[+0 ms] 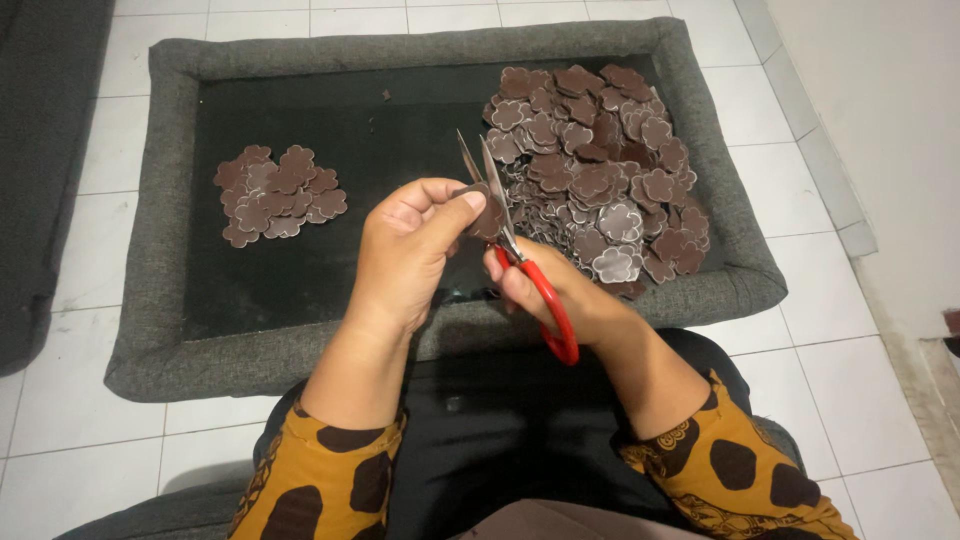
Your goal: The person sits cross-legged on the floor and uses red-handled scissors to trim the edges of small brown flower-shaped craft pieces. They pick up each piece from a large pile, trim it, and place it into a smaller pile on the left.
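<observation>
My left hand pinches a small brown flower-shaped piece between thumb and fingers. My right hand grips red-handled scissors, whose blades point up and are parted around that piece. Both hands hover over the front edge of a grey padded tray with a black inner surface. A large heap of brown flower-shaped pieces lies on the tray's right side, just behind my right hand. A smaller pile of the same pieces lies on the left side.
The tray rests on a white tiled floor. A dark grey cushion edge runs along the left. A pale wall base stands at the right. My lap in dark fabric and patterned orange sleeves fill the bottom.
</observation>
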Demonstrator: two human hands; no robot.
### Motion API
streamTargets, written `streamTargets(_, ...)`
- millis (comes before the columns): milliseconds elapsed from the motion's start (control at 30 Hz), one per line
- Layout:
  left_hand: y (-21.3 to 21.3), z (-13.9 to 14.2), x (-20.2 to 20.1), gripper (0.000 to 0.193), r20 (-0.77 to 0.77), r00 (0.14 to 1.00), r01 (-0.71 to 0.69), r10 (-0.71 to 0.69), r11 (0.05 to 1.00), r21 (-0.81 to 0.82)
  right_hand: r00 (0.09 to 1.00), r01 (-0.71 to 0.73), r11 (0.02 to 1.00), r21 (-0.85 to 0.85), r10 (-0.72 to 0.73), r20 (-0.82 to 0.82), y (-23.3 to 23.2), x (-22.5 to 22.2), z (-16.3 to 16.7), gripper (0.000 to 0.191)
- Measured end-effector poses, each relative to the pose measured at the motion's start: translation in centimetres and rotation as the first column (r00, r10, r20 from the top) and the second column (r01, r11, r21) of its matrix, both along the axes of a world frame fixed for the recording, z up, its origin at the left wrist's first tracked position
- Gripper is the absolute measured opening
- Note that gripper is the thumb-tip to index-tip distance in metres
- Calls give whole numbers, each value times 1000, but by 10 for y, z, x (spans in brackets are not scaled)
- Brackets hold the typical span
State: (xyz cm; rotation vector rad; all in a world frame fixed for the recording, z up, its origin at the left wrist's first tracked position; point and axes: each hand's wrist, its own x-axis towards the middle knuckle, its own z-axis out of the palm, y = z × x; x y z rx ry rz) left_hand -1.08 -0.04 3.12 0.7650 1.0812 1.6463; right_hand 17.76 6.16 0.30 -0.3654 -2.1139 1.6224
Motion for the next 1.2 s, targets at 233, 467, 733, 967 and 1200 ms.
streamTargets(233, 1, -1, 3, 11, -2, 999, -35, 36, 999, 37, 994, 106, 989, -107, -102, 39, -4, -7, -9, 38)
streamTargets(467, 2, -3, 5, 12, 29, 998, -50, 48, 997, 60, 988, 150, 986, -71, -148, 36, -6, -8, -9, 36)
streamTargets(733, 2, -3, 4, 10, 59, 998, -34, 31, 997, 66, 989, 149, 980, -134, -146, 29, -8, -9, -7, 37)
streamTargets(967, 1, -2, -2, 8, 39, 999, -16, 13, 998, 64, 993, 106, 986, -128, -99, 60, -8, -5, 4, 42)
streamTargets(1200, 0, 0, -13, 8, -15, 1000, 25, -24, 999, 48, 994, 59, 995, -85, -50, 99, -2, 0, 7, 44)
